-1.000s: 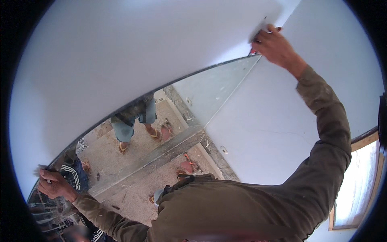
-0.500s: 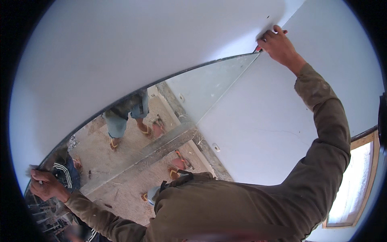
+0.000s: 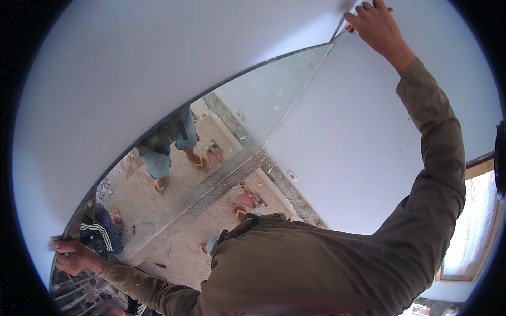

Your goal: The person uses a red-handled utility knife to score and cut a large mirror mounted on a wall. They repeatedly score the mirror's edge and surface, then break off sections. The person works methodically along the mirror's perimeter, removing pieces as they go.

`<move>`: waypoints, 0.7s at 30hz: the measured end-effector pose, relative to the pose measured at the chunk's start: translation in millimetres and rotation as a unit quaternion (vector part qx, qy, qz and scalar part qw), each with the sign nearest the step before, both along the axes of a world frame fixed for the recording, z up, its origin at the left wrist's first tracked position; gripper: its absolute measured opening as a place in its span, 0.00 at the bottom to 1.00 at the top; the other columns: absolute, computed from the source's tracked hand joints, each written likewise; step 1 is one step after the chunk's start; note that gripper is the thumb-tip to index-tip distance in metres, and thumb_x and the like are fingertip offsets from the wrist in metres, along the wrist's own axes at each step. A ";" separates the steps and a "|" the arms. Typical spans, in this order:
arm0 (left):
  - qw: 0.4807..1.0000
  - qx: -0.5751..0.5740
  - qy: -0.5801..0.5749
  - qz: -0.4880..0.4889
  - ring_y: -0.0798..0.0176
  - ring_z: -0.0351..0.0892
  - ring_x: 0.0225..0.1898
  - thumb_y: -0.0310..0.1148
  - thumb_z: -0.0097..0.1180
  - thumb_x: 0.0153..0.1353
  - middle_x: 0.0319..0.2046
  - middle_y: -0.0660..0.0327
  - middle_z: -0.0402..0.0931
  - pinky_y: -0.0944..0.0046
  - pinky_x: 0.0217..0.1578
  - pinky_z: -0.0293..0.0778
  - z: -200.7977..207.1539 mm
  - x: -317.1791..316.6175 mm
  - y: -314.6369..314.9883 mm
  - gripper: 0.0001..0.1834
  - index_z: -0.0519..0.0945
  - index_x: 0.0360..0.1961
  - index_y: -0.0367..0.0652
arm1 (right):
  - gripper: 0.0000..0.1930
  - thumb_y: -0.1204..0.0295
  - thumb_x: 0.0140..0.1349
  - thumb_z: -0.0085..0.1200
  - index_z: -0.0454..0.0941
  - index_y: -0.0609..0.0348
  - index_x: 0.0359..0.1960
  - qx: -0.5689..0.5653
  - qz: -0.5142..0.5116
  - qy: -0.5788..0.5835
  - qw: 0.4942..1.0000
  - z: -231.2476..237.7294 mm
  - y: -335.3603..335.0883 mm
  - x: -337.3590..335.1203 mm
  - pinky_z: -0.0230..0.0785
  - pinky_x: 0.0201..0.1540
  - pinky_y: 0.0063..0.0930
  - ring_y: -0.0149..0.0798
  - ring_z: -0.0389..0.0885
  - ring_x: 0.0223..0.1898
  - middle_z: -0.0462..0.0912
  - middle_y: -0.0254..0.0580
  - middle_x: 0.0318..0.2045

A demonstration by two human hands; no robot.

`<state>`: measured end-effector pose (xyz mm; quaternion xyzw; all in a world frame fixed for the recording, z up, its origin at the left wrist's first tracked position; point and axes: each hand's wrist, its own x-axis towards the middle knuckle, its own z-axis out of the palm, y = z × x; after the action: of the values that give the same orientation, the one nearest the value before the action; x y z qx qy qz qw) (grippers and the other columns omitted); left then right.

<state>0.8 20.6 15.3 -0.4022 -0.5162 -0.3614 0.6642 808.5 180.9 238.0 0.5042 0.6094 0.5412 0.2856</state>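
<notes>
A large mirror with a dark top edge stands against the pale wall and meets the side wall at its right end. My left hand is at the left end of that top edge, fingers curled over it. Beyond the mirror's upper right corner, my right hand is raised beside the wall corner. Its fingers are closed around a slim red-and-dark hand tool; the palm hides most of it, so its exact kind is unclear. A thin dark line runs from near the tool to the mirror's corner.
A grey ledge runs along the mirror's foot. On the floor, a hammer with an orange handle lies by a red item. Someone's dark striped clothing shows at lower left. A wood-framed window is at right.
My right hand, with the tool, has moved up the wall corner, away from the mirror's corner. My left hand still holds the mirror's edge. The view has shifted slightly.
</notes>
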 end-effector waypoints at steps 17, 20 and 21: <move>0.997 -0.059 -0.037 -0.031 0.56 0.73 0.22 0.40 0.61 0.73 0.20 0.60 0.76 0.54 0.23 0.70 6.7 11.1 -3.7 0.20 0.86 0.25 0.39 | 0.17 0.50 0.76 0.47 0.70 0.51 0.46 0.227 -0.034 0.589 0.775 -158.1 -112.9 42.2 0.73 0.32 0.62 0.67 0.84 0.32 0.85 0.56 0.28; 0.993 -0.090 -0.077 -0.025 0.56 0.72 0.23 0.40 0.60 0.74 0.20 0.61 0.73 0.52 0.23 0.68 8.6 19.6 -9.9 0.19 0.86 0.27 0.40 | 0.12 0.60 0.74 0.53 0.73 0.51 0.51 0.285 0.029 0.699 0.655 -235.8 -92.4 19.4 0.74 0.34 0.59 0.65 0.85 0.33 0.86 0.57 0.30; 0.992 -0.098 -0.068 -0.028 0.56 0.71 0.23 0.40 0.60 0.74 0.20 0.61 0.72 0.52 0.23 0.68 10.1 23.9 -11.8 0.19 0.86 0.27 0.40 | 0.12 0.61 0.73 0.54 0.73 0.52 0.51 0.288 0.055 0.698 0.654 -251.5 -87.0 14.0 0.75 0.36 0.58 0.64 0.85 0.35 0.86 0.57 0.32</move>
<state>24.7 8.8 25.4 -0.4543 -0.5818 -0.3535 0.5746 822.5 93.9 -13.5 0.7560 0.4697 0.1928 -0.4133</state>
